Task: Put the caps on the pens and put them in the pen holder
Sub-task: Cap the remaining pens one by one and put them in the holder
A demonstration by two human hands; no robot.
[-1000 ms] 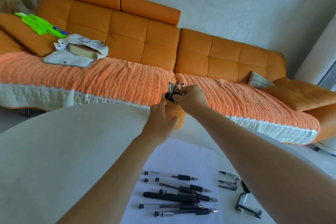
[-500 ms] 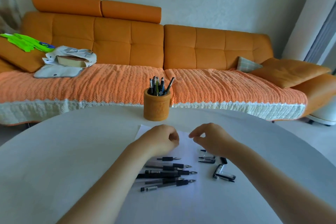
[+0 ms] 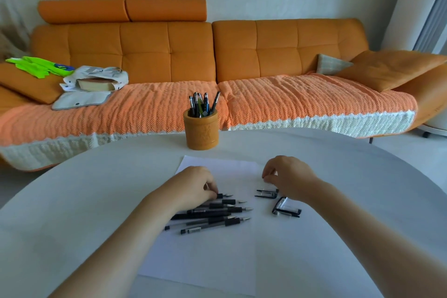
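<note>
Several uncapped pens heaped on paper, mid-table. Left hand curled, pinching far pen. Right hand curled just beyond caps, fingertips together; hold unclear. Holder far, upright, with pens inside. Label on near pen unreadable.

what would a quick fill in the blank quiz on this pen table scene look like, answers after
The uncapped pens lie on the paper with tips pointing to the person's ____.
The left hand curls its fingers onto the farthest pen; the right hand hovers over the loose ____.
The pen holder stands ____ on the table beyond the paper.
The sofa behind is ____.
Missing words: right; caps; upright; orange.
</note>
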